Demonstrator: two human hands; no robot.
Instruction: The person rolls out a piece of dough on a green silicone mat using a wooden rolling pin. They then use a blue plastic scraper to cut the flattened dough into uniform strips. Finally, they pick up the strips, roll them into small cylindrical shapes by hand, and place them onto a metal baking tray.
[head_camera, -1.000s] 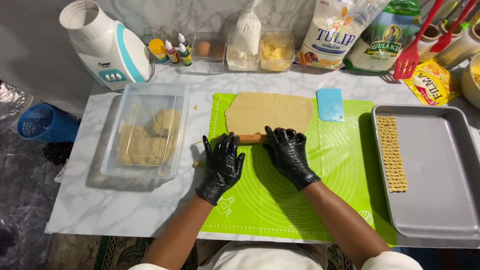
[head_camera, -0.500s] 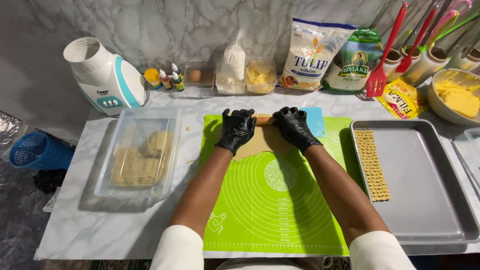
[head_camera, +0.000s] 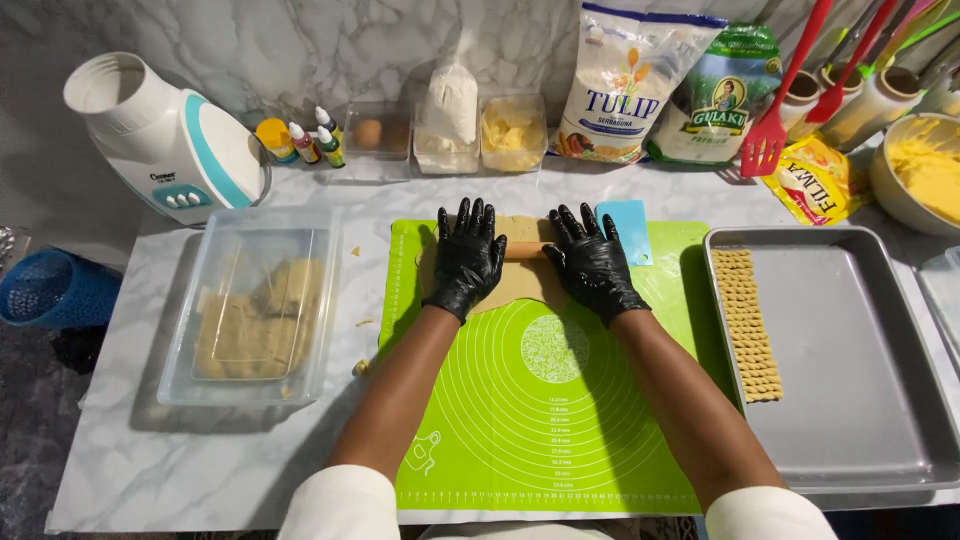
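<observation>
Both hands wear black gloves and press flat on a wooden rolling pin (head_camera: 524, 249) at the far end of a green silicone mat (head_camera: 545, 400). My left hand (head_camera: 465, 258) covers the pin's left part, my right hand (head_camera: 592, 262) its right part. Under the pin lies a sheet of tan dough (head_camera: 520, 285), mostly hidden by the hands. A light blue scraper (head_camera: 629, 230) lies just right of my right hand.
A clear lidded tub of dough pieces (head_camera: 255, 305) stands left of the mat, and a metal tray (head_camera: 850, 370) holding a row of twisted dough sticks (head_camera: 745, 325) stands right. Flour and sugar bags, ingredient tubs, colouring bottles, a white appliance (head_camera: 165, 135) and red utensils line the back wall.
Both hands pushed the rolling pin away from me, from the near edge of the dough to its far part. The camera view shifted and tilted up.
</observation>
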